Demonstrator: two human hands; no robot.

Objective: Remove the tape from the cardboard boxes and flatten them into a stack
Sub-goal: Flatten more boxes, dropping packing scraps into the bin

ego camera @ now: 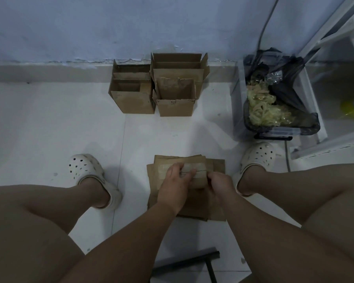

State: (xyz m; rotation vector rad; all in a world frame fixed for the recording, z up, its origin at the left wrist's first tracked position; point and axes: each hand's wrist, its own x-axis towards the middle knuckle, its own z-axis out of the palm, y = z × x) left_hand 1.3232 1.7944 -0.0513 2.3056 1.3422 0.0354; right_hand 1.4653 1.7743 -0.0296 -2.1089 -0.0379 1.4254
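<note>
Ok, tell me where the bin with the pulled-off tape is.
In the head view the bin stands on the floor at the far right, just beyond the right shoe, beside the white rack and right of the open boxes.

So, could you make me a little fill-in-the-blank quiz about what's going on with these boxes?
1. The open boxes stand against the ____.
2. The flattened stack lies on the white ____.
3. The left hand and right hand hold a box bearing a strip of ____.
4. Crumpled tape fills a bin lined with a ____ bag.

Missing words: wall; floor; tape; black.
</note>
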